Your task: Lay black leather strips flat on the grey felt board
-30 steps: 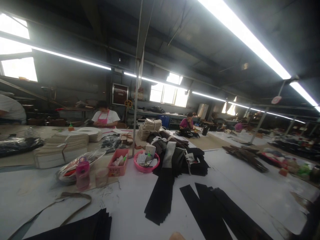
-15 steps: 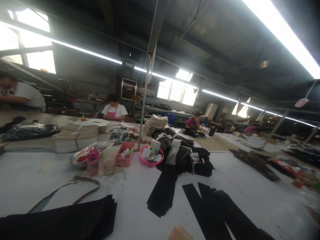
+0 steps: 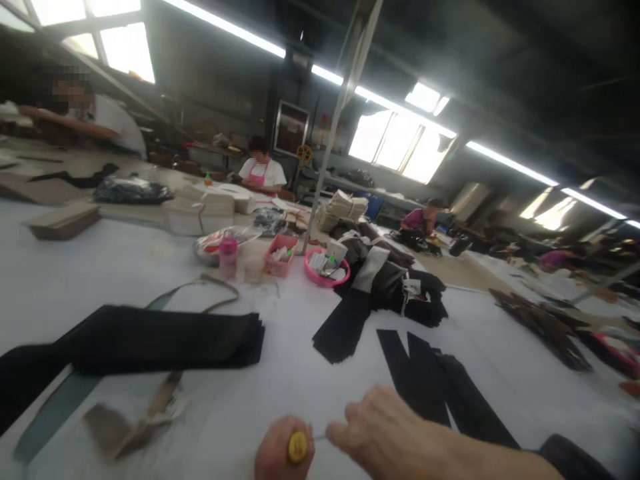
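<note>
My left hand (image 3: 281,450), at the bottom edge, is closed around a small item with a round yellow end (image 3: 297,447) bearing orange marks; the rest of it is hidden in the fist. Just to its right is my right hand (image 3: 383,427), fingers curled and thumb pressed in. A thin pale line (image 3: 319,437) runs between the two hands, too blurred to name. Black flat strips (image 3: 415,373) lie beyond my right hand. To the left, a stack of black cut pieces (image 3: 170,337) rests on the white table (image 3: 220,413).
A pink basket (image 3: 327,280), a pink box (image 3: 281,257) and a pink bottle (image 3: 228,257) stand farther back by a metal post (image 3: 325,160). Bundled dark pieces (image 3: 390,280) lie beside the basket. A strap (image 3: 55,417) lies at left. Several people sit at tables behind.
The view has tipped down and shifted left. Both my hands now show close together at the bottom, with the yellow-ended item; before, only part of one hand showed.
</note>
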